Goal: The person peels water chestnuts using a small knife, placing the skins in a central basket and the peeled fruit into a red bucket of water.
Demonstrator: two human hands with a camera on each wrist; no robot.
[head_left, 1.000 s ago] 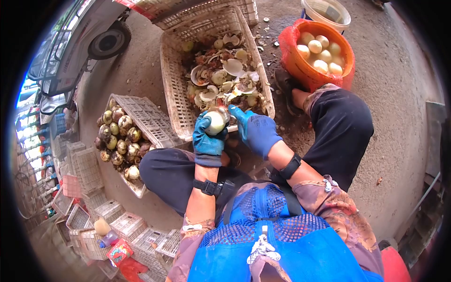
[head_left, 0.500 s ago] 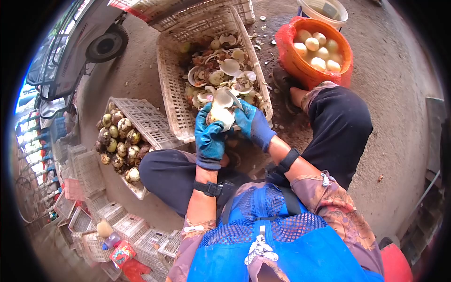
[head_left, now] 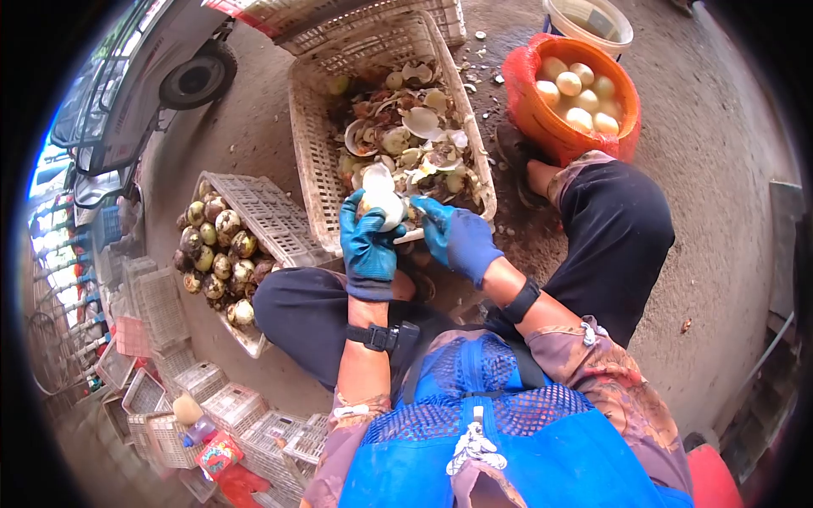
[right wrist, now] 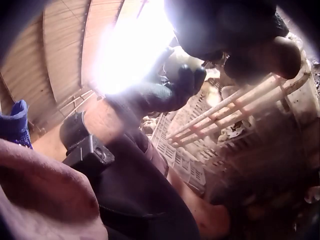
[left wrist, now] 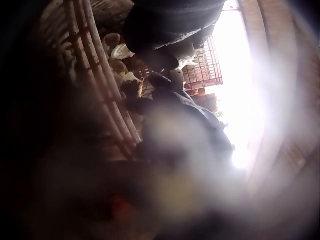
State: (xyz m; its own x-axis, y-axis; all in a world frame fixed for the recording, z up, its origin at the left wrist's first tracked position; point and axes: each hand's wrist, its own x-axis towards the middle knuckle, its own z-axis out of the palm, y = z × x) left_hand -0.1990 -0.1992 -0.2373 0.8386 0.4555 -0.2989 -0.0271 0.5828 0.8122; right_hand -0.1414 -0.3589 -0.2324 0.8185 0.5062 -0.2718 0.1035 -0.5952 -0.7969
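In the head view my left hand (head_left: 368,250), in a blue-green glove, grips a round white onion (head_left: 385,209) over the near edge of the crate of peelings (head_left: 306,161). A pale, thick layer stands up at the onion's far side. My right hand (head_left: 461,237), gloved too, is close at the onion's right side with its fingers bent and the tips near it; I cannot tell whether it holds something. The right wrist view shows the gloved left hand (right wrist: 172,90) around the onion. In the left wrist view dark gloved fingers (left wrist: 170,25) show against glare.
A tilted crate (head_left: 254,212) of brown-stained, greenish onions (head_left: 227,224) lies at the left. An orange tub (head_left: 631,127) at the right holds peeled onions in water, with a white bucket (head_left: 622,38) behind it. Stacked crates (head_left: 233,406) and a vehicle wheel (head_left: 199,76) are at the left.
Half a second ago both hands met at the onion, with a pale layer lifted at its top. Now the right hand is slightly apart, and the left hand has shifted a little left with the onion.
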